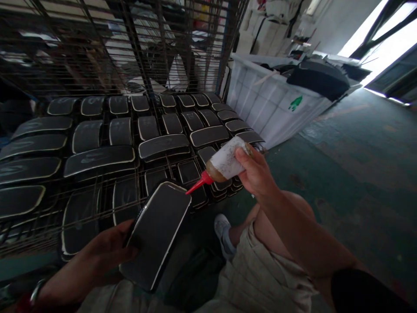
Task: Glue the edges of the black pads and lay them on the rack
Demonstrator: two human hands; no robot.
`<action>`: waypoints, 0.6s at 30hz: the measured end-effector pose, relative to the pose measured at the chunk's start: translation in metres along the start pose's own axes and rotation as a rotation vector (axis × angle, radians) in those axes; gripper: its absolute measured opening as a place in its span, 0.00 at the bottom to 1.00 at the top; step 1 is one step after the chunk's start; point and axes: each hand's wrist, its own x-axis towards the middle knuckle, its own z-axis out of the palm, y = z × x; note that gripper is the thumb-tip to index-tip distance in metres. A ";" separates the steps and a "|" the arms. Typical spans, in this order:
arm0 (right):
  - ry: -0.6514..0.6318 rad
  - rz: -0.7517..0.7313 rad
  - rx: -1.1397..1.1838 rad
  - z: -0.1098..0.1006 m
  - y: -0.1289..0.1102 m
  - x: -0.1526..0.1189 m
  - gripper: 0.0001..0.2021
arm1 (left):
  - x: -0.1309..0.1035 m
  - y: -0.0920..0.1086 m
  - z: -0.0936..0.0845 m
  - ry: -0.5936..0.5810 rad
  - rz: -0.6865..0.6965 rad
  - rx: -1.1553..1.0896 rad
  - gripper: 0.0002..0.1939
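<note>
My left hand point(110, 248) is closed on the left edge of a dark, rounded rectangular pad point(156, 234), which is tilted in front of my lap. A pale bead runs along much of the pad's rim. My right hand point(256, 169) grips a squeeze bottle point(226, 158) with a whitish wrap, brownish contents and a red nozzle point(200, 182). The bottle points down and left, its tip at the pad's upper right corner. Whether the tip touches the pad I cannot tell.
Several similar pads point(99, 158) with pale rims lie in rows on a wire rack point(107, 213) ahead and to the left. A wire mesh panel point(182, 48) rises behind them. A large white bin point(263, 95) holding dark material point(319, 80) stands at the right on the green floor point(355, 174).
</note>
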 end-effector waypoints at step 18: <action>0.096 0.003 0.064 0.000 0.004 -0.001 0.26 | 0.000 0.007 0.012 -0.028 -0.008 0.011 0.21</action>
